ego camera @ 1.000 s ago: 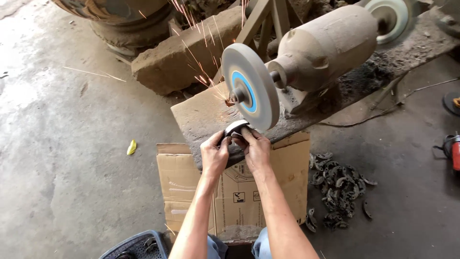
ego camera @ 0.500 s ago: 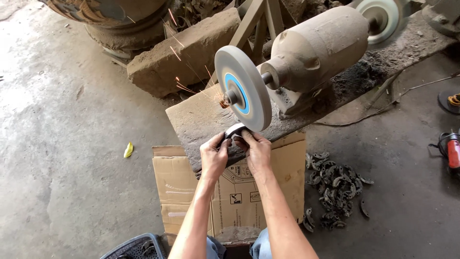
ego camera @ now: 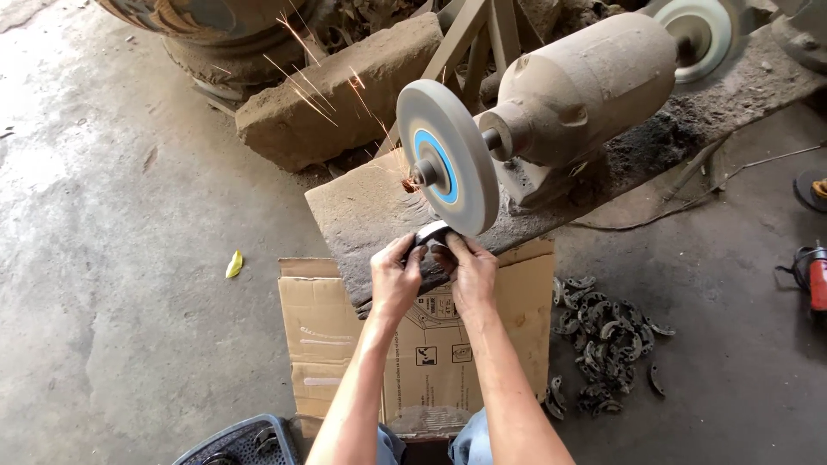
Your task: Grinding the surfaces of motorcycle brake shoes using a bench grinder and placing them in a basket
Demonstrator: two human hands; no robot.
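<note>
small dark curved metal piece (ego camera: 431, 237) with bright edge, pinched by left hand (ego camera: 394, 280) and right hand (ego camera: 472, 274)

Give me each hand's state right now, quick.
Left hand: closed on the metal piece, pressed to the grinding wheel.
Right hand: closed on the same metal piece.

Bare forearms without sleeves, blue jeans (ego camera: 469, 443) at the knees.
</note>
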